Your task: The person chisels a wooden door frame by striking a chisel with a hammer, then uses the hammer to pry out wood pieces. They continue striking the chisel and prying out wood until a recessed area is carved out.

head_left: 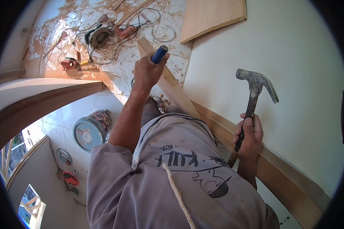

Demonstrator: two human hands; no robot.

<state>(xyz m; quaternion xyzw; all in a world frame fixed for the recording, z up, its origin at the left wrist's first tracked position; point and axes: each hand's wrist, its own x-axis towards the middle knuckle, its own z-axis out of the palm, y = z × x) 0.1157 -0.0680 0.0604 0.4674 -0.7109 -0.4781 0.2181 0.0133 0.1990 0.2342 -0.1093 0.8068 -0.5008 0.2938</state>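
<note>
My left hand (148, 72) is closed around a blue-handled chisel (159, 54). Its capped end sticks out above the fist, and its blade is hidden from me. That fist is over a long wooden board (177, 93) that slants down toward my body. On the right, my right hand (250, 135) grips a claw hammer (253, 91) by the lower part of its dark handle. The hammer is raised in front of the pale wall, its worn metal head up and the claw pointing right. Head and chisel are well apart.
A circular saw (100, 37), a red drill (126, 31) and a red power tool (68, 64) lie among cords on the dusty floor. A lidded bucket (87, 131) stands at left below a curved wooden edge (46, 95). A wood panel (214, 17) leans at the wall.
</note>
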